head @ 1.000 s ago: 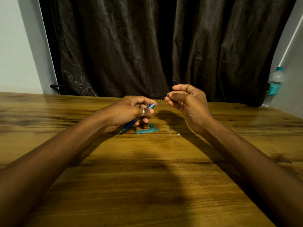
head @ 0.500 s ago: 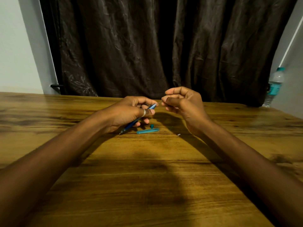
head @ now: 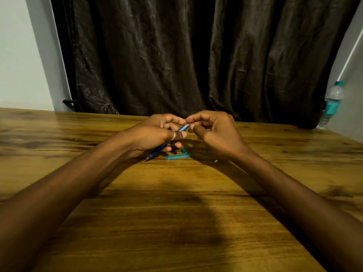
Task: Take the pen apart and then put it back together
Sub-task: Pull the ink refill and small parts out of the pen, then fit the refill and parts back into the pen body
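While the pen lies in pieces, I'm refitting it above the middle of the tabletop.
My left hand clenches the blue barrel, open end tilted toward my right hand, probably to take a part back in; those fingers pinch at its mouth, on what I cannot tell. A teal cap, small plug and white bit wait beneath.

No writing, brand, number or sign can be read here. The clear plastic water bottle beyond the wooden table's far right corner wears a teal label band, which may carry print, but it is too small and blurred to make out.
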A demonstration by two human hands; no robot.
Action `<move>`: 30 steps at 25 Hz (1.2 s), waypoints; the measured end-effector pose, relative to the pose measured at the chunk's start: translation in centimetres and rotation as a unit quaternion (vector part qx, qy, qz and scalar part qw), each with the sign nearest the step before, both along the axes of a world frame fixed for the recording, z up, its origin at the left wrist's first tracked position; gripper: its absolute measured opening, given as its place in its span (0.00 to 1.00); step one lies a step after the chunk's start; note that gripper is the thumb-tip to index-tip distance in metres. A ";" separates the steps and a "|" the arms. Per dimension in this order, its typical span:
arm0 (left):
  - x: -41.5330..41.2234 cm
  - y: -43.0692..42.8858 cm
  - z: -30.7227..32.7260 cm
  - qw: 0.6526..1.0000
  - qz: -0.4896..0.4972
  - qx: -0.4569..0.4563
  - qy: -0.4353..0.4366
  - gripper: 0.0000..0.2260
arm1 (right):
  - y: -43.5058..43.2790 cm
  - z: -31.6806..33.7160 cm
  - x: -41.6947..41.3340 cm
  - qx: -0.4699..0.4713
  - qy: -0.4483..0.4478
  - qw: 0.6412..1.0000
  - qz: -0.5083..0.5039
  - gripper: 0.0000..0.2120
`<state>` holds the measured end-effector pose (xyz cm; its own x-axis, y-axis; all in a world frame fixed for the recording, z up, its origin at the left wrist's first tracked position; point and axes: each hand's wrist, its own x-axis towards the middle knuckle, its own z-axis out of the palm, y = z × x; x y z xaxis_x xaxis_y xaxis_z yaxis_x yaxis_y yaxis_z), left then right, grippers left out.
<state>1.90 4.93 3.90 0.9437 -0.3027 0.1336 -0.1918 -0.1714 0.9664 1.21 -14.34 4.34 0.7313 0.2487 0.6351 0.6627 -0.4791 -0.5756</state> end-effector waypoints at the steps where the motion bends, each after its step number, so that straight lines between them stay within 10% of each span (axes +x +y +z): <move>1: 0.0 0.0 0.0 1.000 -0.001 0.002 -0.001 0.12 | -0.1 0.0 0.0 -0.006 -0.003 1.000 0.000 0.09; 30: -0.9 1.0 1.0 0.937 0.121 0.326 -0.040 0.04 | 1.2 -2.5 0.7 -0.220 0.050 0.974 -0.013 0.08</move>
<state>0.97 5.93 4.94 0.9900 -0.1236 0.0681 -0.1389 -0.7678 0.6254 1.95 -13.19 1.87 0.7941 0.4609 0.3963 0.5978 -0.7101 -0.3720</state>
